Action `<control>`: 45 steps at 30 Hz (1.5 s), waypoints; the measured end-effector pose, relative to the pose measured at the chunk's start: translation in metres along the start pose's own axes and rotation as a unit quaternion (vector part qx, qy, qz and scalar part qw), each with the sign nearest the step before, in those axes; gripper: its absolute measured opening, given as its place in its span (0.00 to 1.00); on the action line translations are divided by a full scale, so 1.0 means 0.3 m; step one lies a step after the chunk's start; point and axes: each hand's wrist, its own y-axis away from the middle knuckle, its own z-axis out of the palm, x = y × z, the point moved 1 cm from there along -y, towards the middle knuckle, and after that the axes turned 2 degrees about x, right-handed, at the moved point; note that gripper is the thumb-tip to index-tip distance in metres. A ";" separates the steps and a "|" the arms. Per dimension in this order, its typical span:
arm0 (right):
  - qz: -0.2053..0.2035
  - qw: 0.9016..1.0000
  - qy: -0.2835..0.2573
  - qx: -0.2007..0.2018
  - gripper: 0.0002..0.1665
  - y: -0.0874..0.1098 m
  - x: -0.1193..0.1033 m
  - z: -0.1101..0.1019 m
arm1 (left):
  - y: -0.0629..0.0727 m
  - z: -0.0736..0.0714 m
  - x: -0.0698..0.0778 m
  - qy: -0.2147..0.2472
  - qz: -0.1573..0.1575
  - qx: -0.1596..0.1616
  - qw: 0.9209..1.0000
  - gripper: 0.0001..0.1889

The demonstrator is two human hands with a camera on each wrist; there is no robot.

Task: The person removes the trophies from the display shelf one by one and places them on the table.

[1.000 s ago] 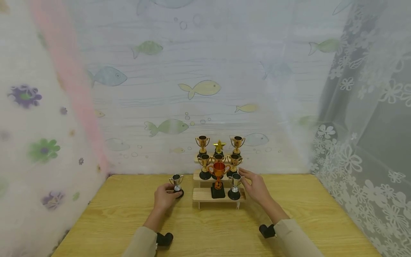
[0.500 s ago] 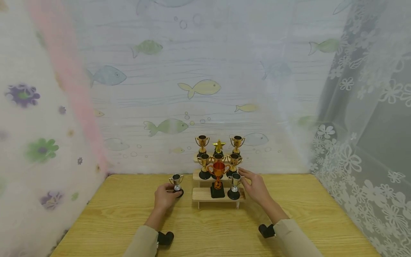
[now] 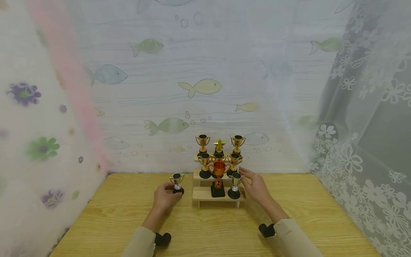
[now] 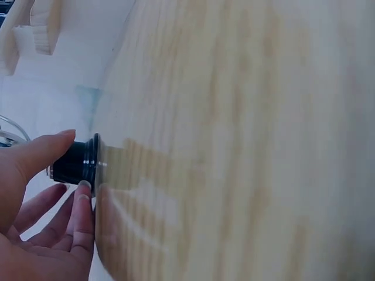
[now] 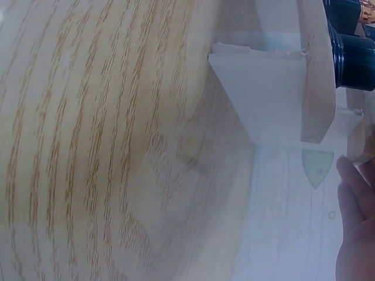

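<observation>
A small silver trophy cup (image 3: 177,180) on a black base stands on the table left of the tiered stand. My left hand (image 3: 165,197) holds it by the base; in the left wrist view the thumb lies along one side of the black base (image 4: 73,163) and the fingertips meet the other. My right hand (image 3: 257,186) is at the right side of the wooden stand (image 3: 202,193), fingers straight and fingertips close to the middle tier's end. On the bottom tier are an orange-red trophy (image 3: 219,169) and another silver trophy (image 3: 236,178).
Gold trophies fill the upper tiers, among them a gold trophy (image 3: 205,160) at middle left and a gold star trophy (image 3: 219,145) on top. The wood-grain table (image 3: 205,232) ends at a fish-print curtain (image 3: 154,89) behind, with a lace curtain (image 3: 353,153) at right.
</observation>
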 end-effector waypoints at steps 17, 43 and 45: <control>0.007 1.000 -0.001 -0.002 0.21 -0.005 0.005 -0.005 | 0.072 -0.063 0.016 -0.011 0.001 -0.052 0.999 0.28; 0.003 1.000 0.001 -0.003 0.21 -0.001 0.006 0.002 | 0.166 0.047 0.213 0.057 0.107 -0.133 0.984 0.26; 0.001 1.000 0.004 -0.002 0.21 0.000 0.004 0.002 | 0.169 0.057 0.223 0.058 0.116 -0.136 0.982 0.27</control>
